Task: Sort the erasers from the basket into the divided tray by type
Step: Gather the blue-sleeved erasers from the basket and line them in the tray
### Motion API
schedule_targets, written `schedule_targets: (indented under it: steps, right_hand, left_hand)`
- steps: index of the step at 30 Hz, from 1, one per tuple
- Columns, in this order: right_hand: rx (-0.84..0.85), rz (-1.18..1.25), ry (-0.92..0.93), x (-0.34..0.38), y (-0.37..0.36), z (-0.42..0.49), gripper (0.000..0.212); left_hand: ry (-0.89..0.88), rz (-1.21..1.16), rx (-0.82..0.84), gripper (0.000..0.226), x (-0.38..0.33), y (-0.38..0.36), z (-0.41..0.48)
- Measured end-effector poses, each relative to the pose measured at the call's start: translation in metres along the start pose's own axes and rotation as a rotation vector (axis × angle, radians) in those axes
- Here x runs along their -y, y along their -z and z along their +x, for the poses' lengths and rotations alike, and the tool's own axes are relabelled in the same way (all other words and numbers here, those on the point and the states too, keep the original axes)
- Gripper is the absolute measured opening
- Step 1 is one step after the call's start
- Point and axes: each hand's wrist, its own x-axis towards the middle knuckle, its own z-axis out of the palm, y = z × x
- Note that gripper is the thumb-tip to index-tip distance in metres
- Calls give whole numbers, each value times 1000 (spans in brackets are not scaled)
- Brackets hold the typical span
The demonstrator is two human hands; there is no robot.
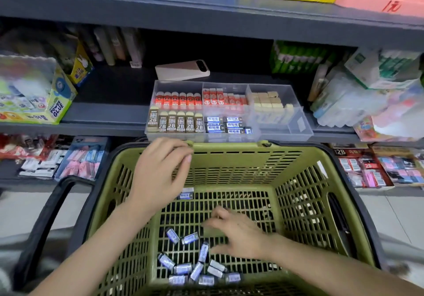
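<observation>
While the green basket [229,150] sits near, below the shelf [110,112], the left hand [158,174] hovers by its far rim with fingers curled together; whether they pinch anything cannot be told. A blue-labelled eraser [186,193] shows just beneath that hand. The right hand [238,233] is low inside the basket, fingers spread, blurred and holding nothing, just right of scattered blue erasers [195,263] on the near floor. The divided tray [300,133] stands on the shelf beyond, with red, 2B, blue and tan erasers in separate compartments.
</observation>
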Motion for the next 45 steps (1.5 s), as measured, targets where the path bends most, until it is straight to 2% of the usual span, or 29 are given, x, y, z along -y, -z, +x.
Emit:
schedule_targets:
  steps: [2, 4, 7, 11, 13, 17, 20, 22, 25, 27, 29, 31, 35, 36, 38, 40, 42, 45]
  right_hand:
    - [250, -76, -36, -8, -34, -3, 77]
    - [344, -184, -9, -9, -56, -4, 83]
    - [310, -261, 4, -8, -75, 1, 82]
    - [309, -176, -53, -11, -78, 10, 71]
    - [295, -131, -61, -13, -81, 13, 65]
    - [240, -44, -67, -23, -82, 12, 63]
    - [123, 145, -177, -29, -66, 7, 63]
    - [-19, 328, -219, -26, -49, 4, 59]
    - [-183, 604, -168, -12, -25, 0, 53]
    - [-197, 758, -146, -1, -11, -2, 57]
    - [-115, 852, -160, 7, -1, -5, 65]
    - [-81, 908, -173, 6, 6, -8, 60]
    - [-287, 875, -300, -9, 4, -16, 16]
    - [-234, 765, -339, -14, 0, -17, 12]
    - [76, 495, -388, -21, -19, -20, 13]
    - [350, 338, -452, -25, -46, -24, 20]
    - [465, 276, -484, -24, -68, -27, 28]
    - [510, 264, -497, -26, -81, -25, 26]
  left_hand:
    - [-32, -18, 72, 25, -3, -6, -6]
    - [-57, -33, 137, 25, -5, -12, -10]
    - [-52, -47, 236, 28, -5, -19, -16]
    - [4, -77, 344, 23, -6, -29, -20]
    - [67, -103, 409, 16, -6, -36, -22]
    - [260, -203, 594, 17, -2, -48, -31]
    - [526, -318, 784, 21, -2, -55, -37]
    - [847, -508, 897, 32, -5, -60, -42]
    - [1403, -948, 1002, 44, -13, -66, -50]
    - [1657, -1253, 1004, 49, -17, -72, -56]
    - [1790, -1430, 983, 48, -20, -75, -61]
    - [1806, -1448, 982, 42, -21, -76, -63]
    - [1683, -1400, 1008, 33, -18, -78, -62]
    - [1674, -1376, 993, 28, -17, -78, -62]
    - [1661, -1315, 965, 23, -14, -77, -62]
    - [1656, -1263, 932, 21, -12, -79, -63]
    - [1642, -1215, 920, 15, -10, -81, -63]
    - [1539, -1042, 1002, 17, -10, -84, -64]
